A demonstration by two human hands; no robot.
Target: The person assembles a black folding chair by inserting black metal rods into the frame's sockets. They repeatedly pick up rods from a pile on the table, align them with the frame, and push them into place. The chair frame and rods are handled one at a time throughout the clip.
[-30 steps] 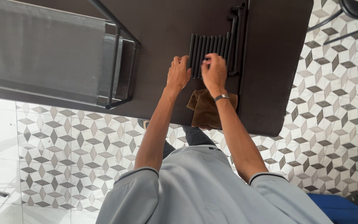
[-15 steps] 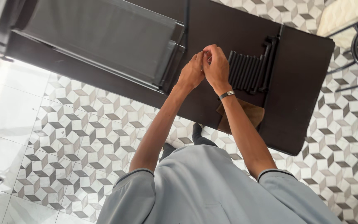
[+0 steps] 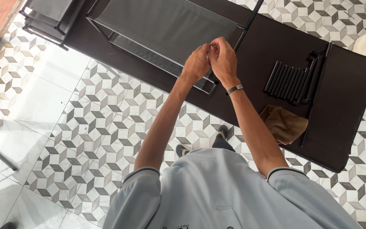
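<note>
Head view: the left hand (image 3: 196,62) and right hand (image 3: 223,59) are pressed together, fingers curled; whether anything is pinched cannot be told. The grey fabric rack (image 3: 166,29) lies beneath them; black rods (image 3: 285,79) at three o'clock

The desk (image 3: 352,97) is dark brown, nearly black. On it, the rack (image 3: 166,29) at 12 o'clock has grey fabric panels on a black frame; the rods (image 3: 286,80) at 2 o'clock are black, with a brown cloth (image 3: 284,125) below them. The floor (image 3: 85,127) carries a grey, white and beige cube pattern. The shirt (image 3: 217,191) is pale blue-grey with dark-trimmed sleeves; the wristband (image 3: 234,89) is dark.
</note>
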